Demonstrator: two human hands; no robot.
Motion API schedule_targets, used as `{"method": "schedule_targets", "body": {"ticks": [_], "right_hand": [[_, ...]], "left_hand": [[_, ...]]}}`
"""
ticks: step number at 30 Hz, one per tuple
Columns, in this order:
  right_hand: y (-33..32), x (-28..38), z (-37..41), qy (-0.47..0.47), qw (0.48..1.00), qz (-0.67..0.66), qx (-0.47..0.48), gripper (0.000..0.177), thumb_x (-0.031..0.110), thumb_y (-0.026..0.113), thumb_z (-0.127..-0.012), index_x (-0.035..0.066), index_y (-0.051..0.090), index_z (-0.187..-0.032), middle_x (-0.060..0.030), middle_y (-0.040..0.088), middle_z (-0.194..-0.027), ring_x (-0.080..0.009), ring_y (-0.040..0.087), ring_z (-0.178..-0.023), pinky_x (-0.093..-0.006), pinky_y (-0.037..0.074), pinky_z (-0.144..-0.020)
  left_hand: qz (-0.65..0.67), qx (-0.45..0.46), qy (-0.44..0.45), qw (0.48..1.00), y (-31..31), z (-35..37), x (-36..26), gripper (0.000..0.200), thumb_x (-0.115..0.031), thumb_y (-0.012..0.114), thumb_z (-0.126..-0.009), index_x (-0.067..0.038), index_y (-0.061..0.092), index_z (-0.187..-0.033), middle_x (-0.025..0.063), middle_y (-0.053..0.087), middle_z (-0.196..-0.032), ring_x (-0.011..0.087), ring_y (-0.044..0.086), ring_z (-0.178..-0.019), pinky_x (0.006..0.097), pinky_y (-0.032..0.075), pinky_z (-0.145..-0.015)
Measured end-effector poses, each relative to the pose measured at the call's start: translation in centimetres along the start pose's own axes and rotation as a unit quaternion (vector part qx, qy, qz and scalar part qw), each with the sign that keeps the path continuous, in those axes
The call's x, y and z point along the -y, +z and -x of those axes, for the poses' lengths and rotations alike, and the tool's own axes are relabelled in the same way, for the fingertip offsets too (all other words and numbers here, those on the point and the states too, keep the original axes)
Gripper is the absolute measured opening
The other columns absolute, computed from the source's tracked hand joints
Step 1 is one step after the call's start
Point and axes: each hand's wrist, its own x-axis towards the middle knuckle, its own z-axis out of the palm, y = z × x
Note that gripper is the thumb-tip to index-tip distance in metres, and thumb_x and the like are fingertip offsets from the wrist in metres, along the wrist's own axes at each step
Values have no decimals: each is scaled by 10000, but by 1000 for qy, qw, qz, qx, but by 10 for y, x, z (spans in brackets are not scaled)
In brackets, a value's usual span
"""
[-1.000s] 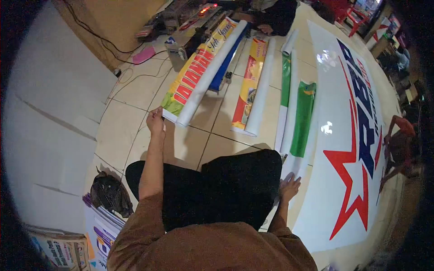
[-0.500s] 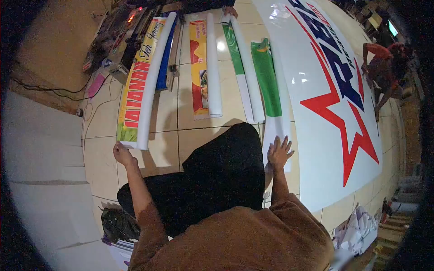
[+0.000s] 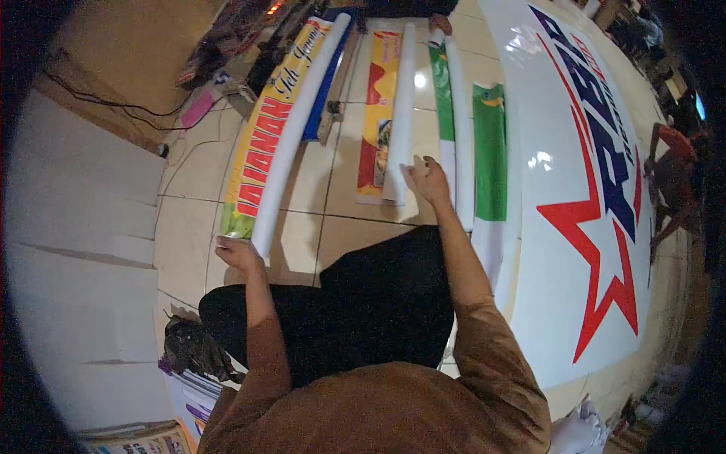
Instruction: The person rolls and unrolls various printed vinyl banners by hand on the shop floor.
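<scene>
My left hand (image 3: 239, 254) has its fingers closed on the bottom edge of a long yellow banner (image 3: 261, 144) with red lettering, its white side rolled into a tube along the right. My right hand (image 3: 431, 183) reaches forward with fingers apart, its fingertips right by the lower end of the white roll on a yellow-and-red banner (image 3: 370, 136). Just right of that hand lies a narrow green-and-white banner (image 3: 446, 106) with a white rolled side. Beyond it is a wider green banner (image 3: 490, 159) with a white lower end.
Another person's hand (image 3: 441, 25) is at the far end of the narrow green banner. A large white banner (image 3: 522, 250) with a red star covers the floor at right, where a second person (image 3: 673, 178) bends over it. A black bag (image 3: 193, 348) lies at lower left.
My right hand has left the white end of the wider green banner and moved left and forward to the yellow-and-red one. My left hand keeps its hold. The view has shifted left.
</scene>
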Motion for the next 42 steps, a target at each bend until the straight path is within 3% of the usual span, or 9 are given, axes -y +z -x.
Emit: {"method": "schedule_targets", "body": {"ticks": [3, 6, 10, 12, 15, 20, 25, 32, 42], "right_hand": [[58, 25, -19, 75, 987, 84, -117, 1056, 574, 746, -630, 70, 252, -1415, -279, 388, -1323, -469, 455, -1152, -521, 446, -902], [73, 5, -30, 96, 978, 183, -23, 1074, 538, 765, -628, 73, 213, -1423, -240, 383, -1312, -440, 470, -1122, -555, 440, -884], [79, 8, -19, 6, 974, 189, -123, 886, 405, 743, -713, 119, 285, -1415, -255, 374, -1332, -431, 417, -1184, -558, 407, -923], [135, -16, -28, -306, 932, 172, -92, 821, 391, 709, -772, 102, 284, -1412, -239, 424, -1304, -376, 468, -1167, -498, 453, -882], [146, 106, 62, -61, 958, -221, 173, 859, 451, 696, -789, 16, 278, -1399, -247, 512, -1215, -328, 577, -1018, -438, 464, -883], [213, 172, 82, 69, 774, -614, 136, 744, 282, 684, -826, -2, 253, -1362, -181, 501, -1233, -252, 527, -1072, -374, 441, -925], [260, 165, 86, -64, 908, -399, -111, 828, 115, 663, -726, 10, 183, -1393, -194, 456, -1256, -319, 489, -1126, -406, 402, -977], [202, 185, 114, -82, 896, -436, 6, 887, 21, 605, -744, -2, 69, -1452, -220, 200, -1482, -355, 233, -1361, -394, 206, -1122], [177, 215, 147, -90, 958, -273, -9, 906, -35, 597, -754, 35, 40, -1465, -233, 159, -1488, -351, 207, -1373, -380, 205, -1121]], "left_hand": [[20, -10, -98, 995, -11, 6, -15, 444, -362, 413, -984, 73, 500, -991, 241, 575, -926, 305, 558, -822, 394, 460, -772], [101, 6, -124, 987, -16, -12, -11, 433, -378, 428, -982, 47, 505, -952, 191, 581, -903, 266, 550, -809, 377, 458, -746], [62, 77, 15, 995, -46, -8, -34, 312, -297, 393, -1007, 2, 459, -945, 79, 496, -856, 168, 465, -820, 319, 416, -789], [3, 103, 146, 984, -57, -8, -36, 321, -308, 391, -1007, -3, 458, -934, 78, 495, -847, 158, 463, -816, 301, 411, -779], [31, 111, 128, 985, -63, -3, -40, 330, -315, 412, -1000, -1, 462, -910, 74, 493, -840, 159, 463, -810, 296, 410, -772], [4, 108, 124, 986, -80, -11, -49, 317, -301, 447, -989, 0, 464, -891, 77, 504, -827, 157, 475, -795, 294, 411, -762], [43, 166, 113, 979, -107, -34, -29, 285, -274, 473, -982, -14, 466, -867, 59, 521, -778, 127, 489, -733, 275, 432, -675], [2, 215, 110, 970, -138, -35, -67, 258, -256, 492, -977, -41, 501, -835, 10, 513, -682, 71, 467, -536, 219, 410, -480], [-61, 208, 84, 973, -169, -42, -78, 308, -293, 534, -953, -12, 569, -831, 4, 507, -599, 67, 467, -498, 230, 392, -449]]}}
